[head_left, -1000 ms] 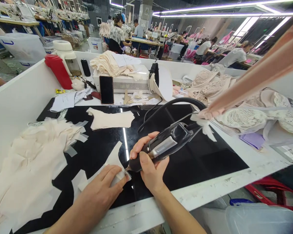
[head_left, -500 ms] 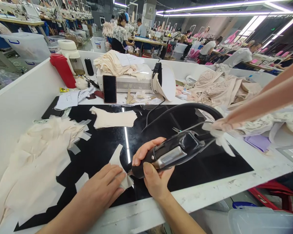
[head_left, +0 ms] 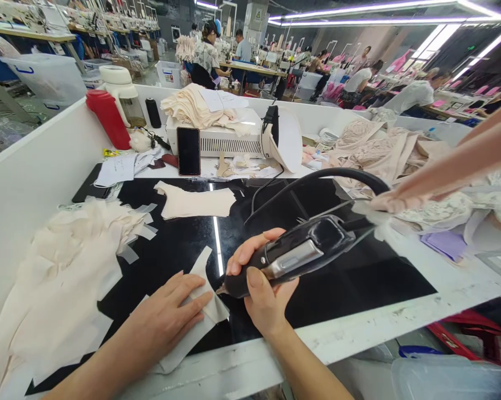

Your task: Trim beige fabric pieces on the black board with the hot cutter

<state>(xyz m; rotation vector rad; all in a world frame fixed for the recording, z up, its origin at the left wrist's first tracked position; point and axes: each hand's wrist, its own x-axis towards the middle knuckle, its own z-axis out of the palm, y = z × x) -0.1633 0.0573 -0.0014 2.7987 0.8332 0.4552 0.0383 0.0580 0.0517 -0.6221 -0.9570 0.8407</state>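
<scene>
The left hand (head_left: 167, 319) lies flat, fingers spread, pressing a pale, thin fabric piece (head_left: 200, 311) on the glossy black worktop (head_left: 337, 278) near the front edge. The right hand (head_left: 261, 283) grips a smooth black cutting tool (head_left: 294, 255); its tip seems to touch the fabric, just right of the left fingertips.

Head camera, close, looks forward-down over worktable (head_left: 359, 328); edges distorted.

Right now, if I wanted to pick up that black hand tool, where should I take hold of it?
Probably around the thick black body of the hand tool, behind the pointed tip, coming from below and the near side as the right hand does. The hose leaves its rear end, so stay clear of that end.
</scene>
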